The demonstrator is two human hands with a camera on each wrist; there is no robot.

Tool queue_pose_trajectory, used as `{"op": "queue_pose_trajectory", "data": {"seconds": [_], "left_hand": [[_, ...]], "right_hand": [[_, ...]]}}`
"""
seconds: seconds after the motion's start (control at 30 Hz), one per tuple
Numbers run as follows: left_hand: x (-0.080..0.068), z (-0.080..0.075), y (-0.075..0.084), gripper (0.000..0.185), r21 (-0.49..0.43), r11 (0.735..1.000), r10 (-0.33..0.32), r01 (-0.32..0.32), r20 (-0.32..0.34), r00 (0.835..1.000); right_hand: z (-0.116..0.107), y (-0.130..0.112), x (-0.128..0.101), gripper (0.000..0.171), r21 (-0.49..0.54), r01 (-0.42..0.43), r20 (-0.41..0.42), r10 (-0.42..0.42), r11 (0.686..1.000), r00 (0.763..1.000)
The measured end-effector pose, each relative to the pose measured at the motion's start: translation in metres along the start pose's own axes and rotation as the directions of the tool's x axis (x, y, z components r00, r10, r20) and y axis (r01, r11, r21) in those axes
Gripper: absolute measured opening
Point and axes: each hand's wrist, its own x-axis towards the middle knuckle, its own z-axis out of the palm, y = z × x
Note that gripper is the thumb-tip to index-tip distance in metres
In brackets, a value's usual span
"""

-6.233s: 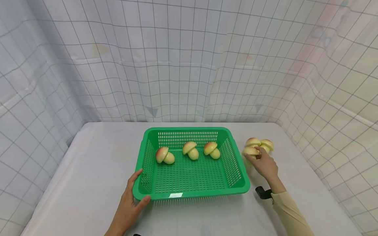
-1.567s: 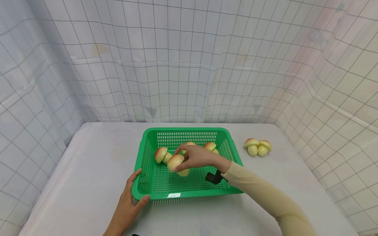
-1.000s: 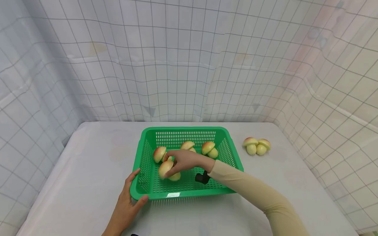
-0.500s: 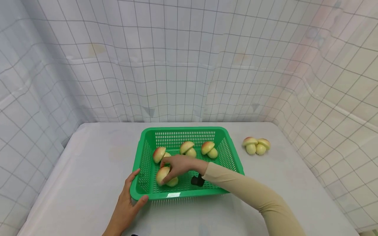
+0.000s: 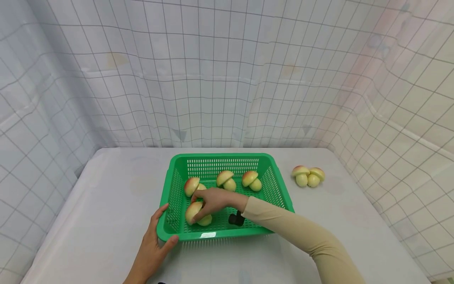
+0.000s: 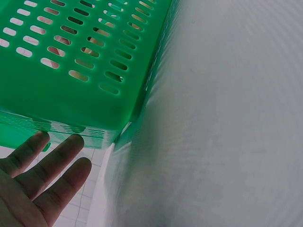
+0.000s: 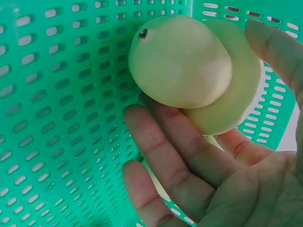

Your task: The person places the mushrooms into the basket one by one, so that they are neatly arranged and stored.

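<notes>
Here's the right grip (image 5: 213, 199), thumb and fingers closed around one mushroom-shaped piece (image 5: 192, 213), low in the near-left part of the green basket (image 5: 241, 234)! The left grip (image 5: 152, 244) rests at the corner, fingers straight and spread. The danger, to my eye: an uneven release could roll it into its neighbour (image 5: 192, 186). Smooth, pale yellow, domed cap, rounded stem, dark spot at the end.

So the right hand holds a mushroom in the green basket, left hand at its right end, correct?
No, the head view shows the left hand at the left end of the green basket; the right hand does hold a mushroom inside it.
</notes>
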Motion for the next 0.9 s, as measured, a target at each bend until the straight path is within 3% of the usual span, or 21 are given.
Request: {"op": "queue_pose_trajectory", "data": {"seconds": [0.3,0.9], "left_hand": [[0.0001,-0.0003,-0.0003,0.082,-0.004,1.000,-0.010,0.010,0.009,1.000],[-0.0006,-0.0004,-0.0008,0.083,0.021,1.000,-0.015,0.014,0.012,1.000]], "right_hand": [[0.0029,0.0061,-0.0023,0.044,0.085,0.004,0.009,-0.005,0.996,1.000],[0.0012,0.0016,-0.0082,0.047,-0.002,-0.041,-0.002,0.041,0.999,0.999]]}}
